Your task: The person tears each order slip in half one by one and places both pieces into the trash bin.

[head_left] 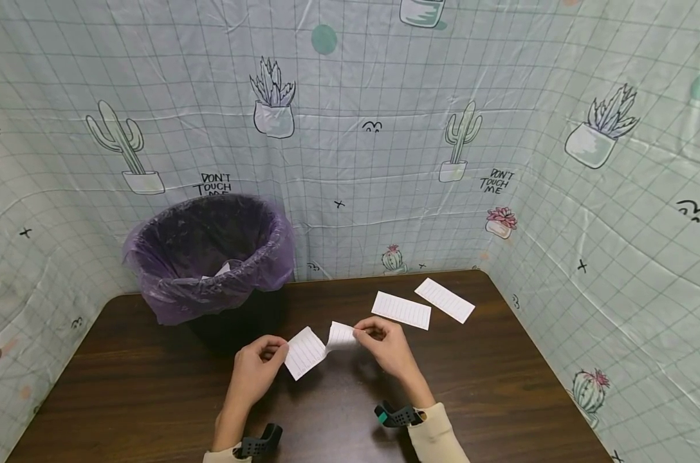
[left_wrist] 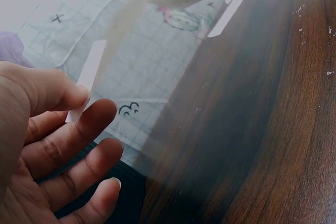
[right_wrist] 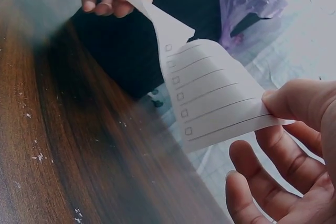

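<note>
Pinching one end of a thin, white paper strip with black lines and little boxes (head_left: pixel 305 352) in the left hand (head_left: pixel 256 366), the other end in the right hand (head_left: pixel 389 344). Held up between both, above the shiny, dark brown, wood-look counter (head_left: pixel 338 424). Ripped part way across, joined near one long edge, bent and twisted there. Other fingers loosely curled.

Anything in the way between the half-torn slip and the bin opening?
No loose object visible. The left hand pinches the bin-side half of the slip, and the near rim of the bin, draped in purple liner, stands above the table; the slip would likely need lifting over it.
</note>
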Tool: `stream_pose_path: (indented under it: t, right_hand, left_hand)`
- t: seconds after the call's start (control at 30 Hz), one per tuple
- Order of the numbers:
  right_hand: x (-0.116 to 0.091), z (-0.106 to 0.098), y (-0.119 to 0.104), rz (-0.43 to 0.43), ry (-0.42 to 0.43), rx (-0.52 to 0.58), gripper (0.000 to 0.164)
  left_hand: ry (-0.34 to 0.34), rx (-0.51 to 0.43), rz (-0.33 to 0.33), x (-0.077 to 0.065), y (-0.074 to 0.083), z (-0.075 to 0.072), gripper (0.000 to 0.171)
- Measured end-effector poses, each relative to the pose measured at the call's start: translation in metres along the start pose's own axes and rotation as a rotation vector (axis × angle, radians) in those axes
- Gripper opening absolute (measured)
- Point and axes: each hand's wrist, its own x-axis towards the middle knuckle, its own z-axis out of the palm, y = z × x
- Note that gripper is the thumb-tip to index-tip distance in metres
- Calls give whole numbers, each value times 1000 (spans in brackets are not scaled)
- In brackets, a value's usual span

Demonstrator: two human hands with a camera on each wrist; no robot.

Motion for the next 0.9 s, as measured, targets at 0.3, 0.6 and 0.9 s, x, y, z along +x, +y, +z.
stream_pose_path:
  t: [0.3,0.6,0.9]
  right_hand:
    - [1,-2,-2,21,15,1,6]
    - [1,-4,-1,-32,50,4,6]
    - [1,-11,-1,26,91,36,6]
  left_hand:
    - [10,2,-20,1,0,-1,4]
    - [35,16,-22,1,0,-2,7]
    - [60,33,-45,1,-3,-5,4]
